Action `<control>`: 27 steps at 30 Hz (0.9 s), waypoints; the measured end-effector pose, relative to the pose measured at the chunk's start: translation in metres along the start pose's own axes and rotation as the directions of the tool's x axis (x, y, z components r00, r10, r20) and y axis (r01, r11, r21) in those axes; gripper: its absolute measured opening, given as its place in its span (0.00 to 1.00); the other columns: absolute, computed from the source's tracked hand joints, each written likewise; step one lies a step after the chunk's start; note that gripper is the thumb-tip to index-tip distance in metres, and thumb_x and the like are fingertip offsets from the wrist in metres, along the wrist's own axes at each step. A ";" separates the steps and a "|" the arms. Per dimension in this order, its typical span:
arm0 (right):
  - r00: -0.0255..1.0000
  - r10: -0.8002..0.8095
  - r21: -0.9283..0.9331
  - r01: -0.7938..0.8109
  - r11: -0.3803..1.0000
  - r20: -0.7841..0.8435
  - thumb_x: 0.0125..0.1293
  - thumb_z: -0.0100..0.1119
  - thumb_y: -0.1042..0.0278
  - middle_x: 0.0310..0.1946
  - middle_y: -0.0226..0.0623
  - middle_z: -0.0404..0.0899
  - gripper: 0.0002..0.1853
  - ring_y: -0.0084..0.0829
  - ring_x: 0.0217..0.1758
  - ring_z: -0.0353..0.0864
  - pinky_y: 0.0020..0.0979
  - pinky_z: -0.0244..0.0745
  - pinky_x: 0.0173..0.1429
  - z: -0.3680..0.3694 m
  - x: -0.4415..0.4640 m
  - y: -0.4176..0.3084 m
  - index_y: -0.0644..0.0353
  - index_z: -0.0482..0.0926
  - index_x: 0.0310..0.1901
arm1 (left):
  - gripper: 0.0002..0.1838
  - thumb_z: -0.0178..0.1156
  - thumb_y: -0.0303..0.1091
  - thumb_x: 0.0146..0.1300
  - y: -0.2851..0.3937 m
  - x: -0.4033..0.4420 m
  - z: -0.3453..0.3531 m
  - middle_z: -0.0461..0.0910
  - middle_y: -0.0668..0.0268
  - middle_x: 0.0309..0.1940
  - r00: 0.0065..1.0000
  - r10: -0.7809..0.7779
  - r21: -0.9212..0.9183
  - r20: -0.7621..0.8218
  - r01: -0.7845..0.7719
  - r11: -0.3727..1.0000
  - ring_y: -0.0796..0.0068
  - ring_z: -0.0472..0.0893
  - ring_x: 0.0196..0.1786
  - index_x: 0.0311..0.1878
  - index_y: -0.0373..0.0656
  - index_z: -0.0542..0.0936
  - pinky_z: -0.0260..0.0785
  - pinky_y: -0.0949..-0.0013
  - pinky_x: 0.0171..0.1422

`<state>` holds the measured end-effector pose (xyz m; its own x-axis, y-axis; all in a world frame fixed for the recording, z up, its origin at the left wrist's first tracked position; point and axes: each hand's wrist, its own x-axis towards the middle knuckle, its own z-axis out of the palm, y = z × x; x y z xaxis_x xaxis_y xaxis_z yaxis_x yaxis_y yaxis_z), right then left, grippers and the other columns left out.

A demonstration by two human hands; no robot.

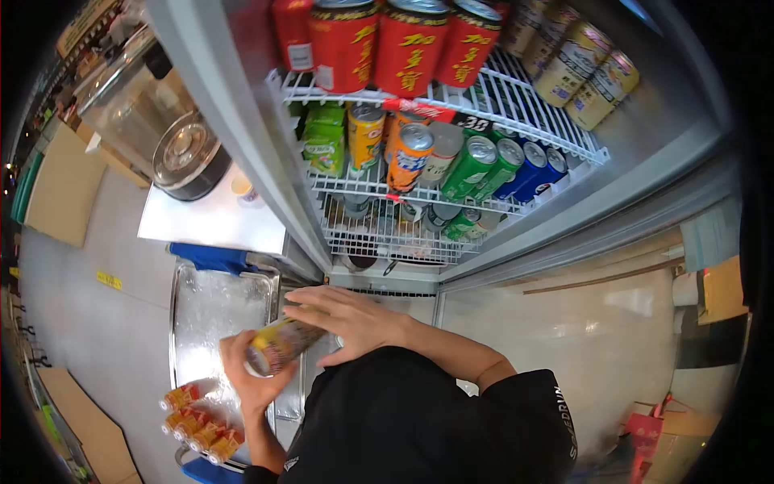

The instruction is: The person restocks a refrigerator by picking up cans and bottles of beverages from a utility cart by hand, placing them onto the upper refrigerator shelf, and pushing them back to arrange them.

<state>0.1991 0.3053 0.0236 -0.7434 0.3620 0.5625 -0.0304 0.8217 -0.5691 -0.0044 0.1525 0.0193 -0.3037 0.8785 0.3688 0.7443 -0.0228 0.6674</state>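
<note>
My left hand (246, 373) is wrapped round one end of a drink can (284, 345) with a yellow and brown print, slightly blurred and tilted. Over the can's other end lies my right hand (351, 321), its fingers across the top and its thumb below, so both hands hold it. The can is in front of my chest, above a metal tray cart (218, 310). Several small bottles (201, 423) with orange-red labels and white caps lie at the cart's near left. Beyond my hands is an open drinks fridge with wire shelves (451, 113).
Red cans (411, 48) fill the upper shelf, with pale gold cans (572, 64) at its right. Below are orange (411, 157), green (470, 168) and blue cans (524, 171). A drink dispenser (189, 153) stands on a white counter (173, 218) at left. Boxes (681, 436) are at right.
</note>
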 end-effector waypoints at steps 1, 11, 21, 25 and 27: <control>0.999 -0.029 -0.005 0.029 1.000 -0.019 0.52 0.73 0.57 0.56 0.42 0.78 0.38 0.47 0.53 0.81 0.42 0.77 0.58 -0.010 0.003 -0.003 0.59 0.70 0.64 | 0.40 0.81 0.37 0.28 0.026 0.021 0.013 0.74 0.55 0.44 0.995 0.100 -0.054 0.021 -0.099 0.994 0.57 0.75 0.45 0.51 0.38 0.76 0.70 0.58 0.51; 0.573 -0.427 -0.602 -0.150 0.784 -0.699 0.47 0.80 0.57 0.57 0.45 0.73 0.43 0.39 0.57 0.77 0.38 0.75 0.59 -0.236 -0.012 0.017 0.65 0.67 0.61 | 0.48 0.78 0.41 0.48 0.135 0.123 0.071 0.82 0.52 0.49 0.705 0.691 -0.428 0.162 -0.580 0.693 0.54 0.84 0.49 0.70 0.38 0.63 0.73 0.60 0.55; 0.157 -0.252 -0.296 -0.548 0.782 -0.955 0.48 0.81 0.56 0.65 0.52 0.66 0.53 0.41 0.68 0.68 0.38 0.61 0.71 -0.346 0.003 0.066 0.69 0.58 0.70 | 0.27 0.73 0.30 0.52 0.102 0.118 0.070 0.85 0.59 0.40 0.873 0.400 -0.337 0.280 -0.301 0.892 0.61 0.84 0.42 0.57 0.36 0.78 0.76 0.65 0.49; 0.196 -0.217 -0.292 -0.647 0.705 -0.956 0.48 0.81 0.57 0.63 0.49 0.68 0.50 0.39 0.67 0.69 0.38 0.62 0.71 -0.345 0.003 0.070 0.69 0.61 0.68 | 0.25 0.72 0.32 0.54 0.085 0.110 0.066 0.85 0.58 0.41 0.912 0.244 -0.337 0.330 -0.127 0.933 0.59 0.85 0.45 0.55 0.36 0.79 0.74 0.64 0.52; 0.248 -0.271 -0.367 -0.654 0.661 -0.930 0.50 0.80 0.58 0.63 0.49 0.69 0.47 0.38 0.65 0.70 0.37 0.63 0.70 -0.350 -0.001 0.079 0.70 0.64 0.66 | 0.25 0.71 0.32 0.55 0.076 0.106 0.065 0.85 0.58 0.42 0.917 0.194 -0.311 0.349 -0.083 0.947 0.59 0.85 0.46 0.56 0.36 0.79 0.74 0.64 0.52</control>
<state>0.4314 0.5235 0.1879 0.4452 0.2765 0.8517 0.7117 0.4680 -0.5239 0.0583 0.2751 0.0669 0.0735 0.9674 0.2424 0.5449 -0.2425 0.8027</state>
